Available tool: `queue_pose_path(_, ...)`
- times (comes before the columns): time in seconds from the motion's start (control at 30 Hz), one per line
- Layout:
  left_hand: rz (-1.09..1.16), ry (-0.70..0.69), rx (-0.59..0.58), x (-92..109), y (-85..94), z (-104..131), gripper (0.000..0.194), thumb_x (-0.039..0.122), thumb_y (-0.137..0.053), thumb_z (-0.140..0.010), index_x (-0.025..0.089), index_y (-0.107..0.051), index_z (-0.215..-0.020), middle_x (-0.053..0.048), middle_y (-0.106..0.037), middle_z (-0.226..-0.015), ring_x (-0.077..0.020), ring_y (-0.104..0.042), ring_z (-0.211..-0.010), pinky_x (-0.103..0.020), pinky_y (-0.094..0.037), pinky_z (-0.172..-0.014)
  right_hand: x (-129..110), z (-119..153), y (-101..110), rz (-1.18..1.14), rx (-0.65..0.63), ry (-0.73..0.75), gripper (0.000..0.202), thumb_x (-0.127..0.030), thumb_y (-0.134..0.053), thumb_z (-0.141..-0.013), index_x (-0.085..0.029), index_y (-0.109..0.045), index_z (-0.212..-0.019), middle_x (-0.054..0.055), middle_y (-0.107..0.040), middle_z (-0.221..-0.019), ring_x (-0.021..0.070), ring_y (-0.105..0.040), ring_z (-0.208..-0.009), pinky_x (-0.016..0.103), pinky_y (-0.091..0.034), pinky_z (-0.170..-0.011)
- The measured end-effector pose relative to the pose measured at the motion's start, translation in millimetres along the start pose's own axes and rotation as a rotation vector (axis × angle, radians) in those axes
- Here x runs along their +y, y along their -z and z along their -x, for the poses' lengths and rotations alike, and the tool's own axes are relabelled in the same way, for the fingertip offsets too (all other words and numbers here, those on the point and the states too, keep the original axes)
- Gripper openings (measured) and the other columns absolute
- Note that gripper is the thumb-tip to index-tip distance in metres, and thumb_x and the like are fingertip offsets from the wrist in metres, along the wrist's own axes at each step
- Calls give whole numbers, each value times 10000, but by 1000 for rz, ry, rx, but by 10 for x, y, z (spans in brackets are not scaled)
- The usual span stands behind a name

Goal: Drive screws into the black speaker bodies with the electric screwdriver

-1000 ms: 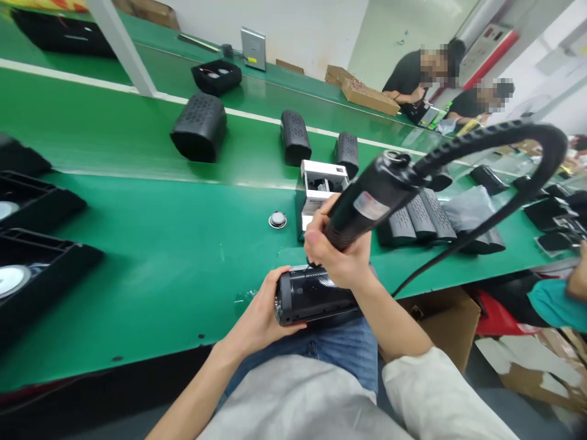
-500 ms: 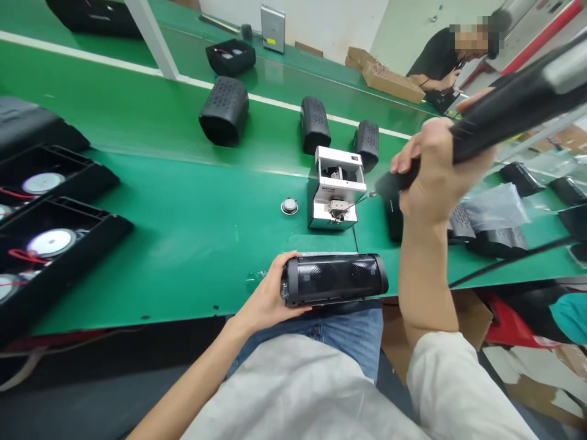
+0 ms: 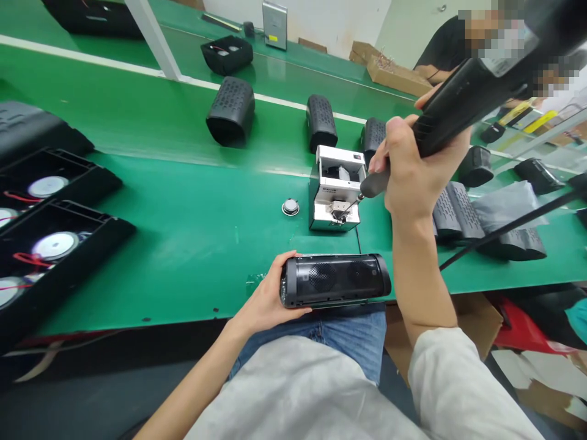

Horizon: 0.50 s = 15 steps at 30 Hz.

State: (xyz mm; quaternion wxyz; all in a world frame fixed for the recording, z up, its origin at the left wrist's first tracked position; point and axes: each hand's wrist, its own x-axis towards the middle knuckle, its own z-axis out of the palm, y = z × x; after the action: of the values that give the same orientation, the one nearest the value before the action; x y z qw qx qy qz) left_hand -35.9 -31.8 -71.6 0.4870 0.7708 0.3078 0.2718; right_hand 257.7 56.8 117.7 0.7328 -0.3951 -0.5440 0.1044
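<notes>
My left hand (image 3: 275,287) grips the left end of a black speaker (image 3: 339,280), which lies lengthwise at the bench's front edge. My right hand (image 3: 415,168) is wrapped around a black electric screwdriver (image 3: 452,113), held up and tilted with its bit pointing down to the left. The bit's tip reaches the front of a small white-and-grey screw feeder (image 3: 337,189); whether a screw sits on it is too small to tell. A small round speaker driver (image 3: 290,206) lies left of the feeder.
Open black housings with drivers and red wires (image 3: 55,244) stand at the left. Several black perforated covers (image 3: 232,110) are spread along the green bench (image 3: 192,244). A dark cable (image 3: 504,232) crosses at the right. A co-worker (image 3: 443,49) sits across the bench, near a cardboard box (image 3: 392,73).
My right hand and the screwdriver have moved a little left in the view, the bit staying at the feeder's front. My left hand keeps its hold on the speaker.
</notes>
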Motion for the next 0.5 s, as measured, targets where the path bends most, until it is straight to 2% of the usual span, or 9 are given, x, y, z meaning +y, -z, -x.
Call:
queue_pose_path(0.17, -7, 5, -13, 0, 11, -4, 1150, 447, -1027, -875, 337, -302, -1761, -197, -533, -1740, -435, -651, -1581, -602, -579, -1318, 149, -57, -6, 15, -43, -50, 568, -734, -899, -989, -409, -510, -1244, -68, -552, -803, 195, -419, -633, 405, -402, -661)
queue_pose_path(0.33, -12, -15, -10, 6, 16, -8, 1136, 463, -1023, -886, 333, -310, -1762, -192, -541, -1730, -433, -656, -1570, -606, -585, -1310, 7, -48, 6, 86, -4, -113, 598, -739, -936, -941, -384, -520, -1183, -97, -470, -710, 164, -392, -562, 382, -384, -570)
queue_pose_path(0.4, -15, -20, -9, 18, 20, -16, 1127, 436, -1022, -885, 333, -316, -1757, -184, -543, -1726, -428, -652, -1575, -611, -575, -1319, -146, -25, 84, 55, 39, -104, 567, -665, -987, -897, -362, -580, -1150, -108, -427, -677, 141, -375, -508, 364, -347, -512)
queue_pose_path(0.5, -20, -19, -21, 42, 30, -31, 1089, 404, -1020, -888, 330, -344, -1739, -172, -546, -1714, -416, -650, -1573, -605, -568, -1329, -444, 14, 271, 7, 66, -120, 370, -408, -1001, -848, -333, -714, -1070, -99, -428, -645, 130, -372, -466, 356, -315, -454)
